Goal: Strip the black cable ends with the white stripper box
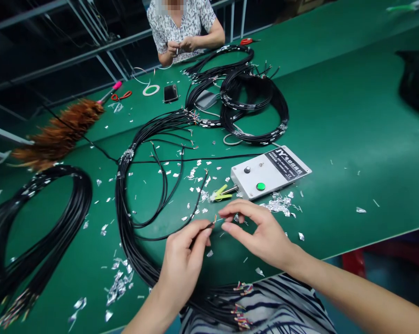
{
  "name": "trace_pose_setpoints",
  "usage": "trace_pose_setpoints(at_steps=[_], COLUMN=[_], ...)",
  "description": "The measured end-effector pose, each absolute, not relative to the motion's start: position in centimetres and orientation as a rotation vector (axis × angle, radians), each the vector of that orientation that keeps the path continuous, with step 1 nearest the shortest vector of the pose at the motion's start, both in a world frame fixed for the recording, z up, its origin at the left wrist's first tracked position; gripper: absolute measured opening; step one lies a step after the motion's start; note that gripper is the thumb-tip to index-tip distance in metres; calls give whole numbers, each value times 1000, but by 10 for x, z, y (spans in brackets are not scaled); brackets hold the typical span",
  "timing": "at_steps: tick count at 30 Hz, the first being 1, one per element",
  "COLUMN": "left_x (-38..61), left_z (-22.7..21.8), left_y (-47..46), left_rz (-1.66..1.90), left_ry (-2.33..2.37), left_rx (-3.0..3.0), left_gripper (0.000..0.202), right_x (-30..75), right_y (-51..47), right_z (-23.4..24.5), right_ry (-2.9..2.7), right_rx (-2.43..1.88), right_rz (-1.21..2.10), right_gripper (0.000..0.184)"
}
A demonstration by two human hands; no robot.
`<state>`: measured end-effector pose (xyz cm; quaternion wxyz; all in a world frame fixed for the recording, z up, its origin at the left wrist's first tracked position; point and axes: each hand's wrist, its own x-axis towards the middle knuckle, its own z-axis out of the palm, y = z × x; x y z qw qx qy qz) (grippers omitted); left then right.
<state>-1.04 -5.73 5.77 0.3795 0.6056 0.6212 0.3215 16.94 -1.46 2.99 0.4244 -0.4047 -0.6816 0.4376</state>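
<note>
My left hand [183, 260] pinches the end of a thin black cable [195, 209] between thumb and forefinger, its stripped coloured wires sticking out toward the right. My right hand [256, 229] is just right of it, thumb and fingers pinched at those fine wire tips [215, 218]. The cable curves back over the green table [334, 130] into a large bundle of black cables [126, 218]. Just beyond my hands stands a grey metal box [268, 172] with a green button, a knob and yellow-green clips [220, 193] at its left end.
Foil scraps [281, 204] litter the mat. More cable coils lie at the far centre [254, 109] and left [39, 222]. A feather duster [60, 132], scissors [121, 96], tape roll [151, 89] and phone [170, 93] lie far left. Another person [185, 28] works opposite.
</note>
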Motion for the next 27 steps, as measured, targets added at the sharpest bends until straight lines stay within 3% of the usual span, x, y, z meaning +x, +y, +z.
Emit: trace_pose_setpoints(at_steps=[9,15,20,23,27], left_x=[-5,-13,-43,-59,-79], left_z=[55,42,24,23,44], left_y=[-60,-63,-67,-59,-17], left_rz=[794,728,349,341,616], left_ry=[1596,1637,2016,2023,2224], left_rx=[1614,2028,2450,2354,1931], left_gripper=[19,20,19,15,9], right_x=[168,168,171,170,170], right_y=[-15,-18,-11,-8,-12], right_z=[33,27,25,28,30], right_ry=[-1534,-1593,-1562,-1543,-1525], right_rx=[-1031,-1070,-1096,-1100,-1111], right_rz=[1349,1165,1028,1018,1068], right_gripper=[7,13,12,7,26])
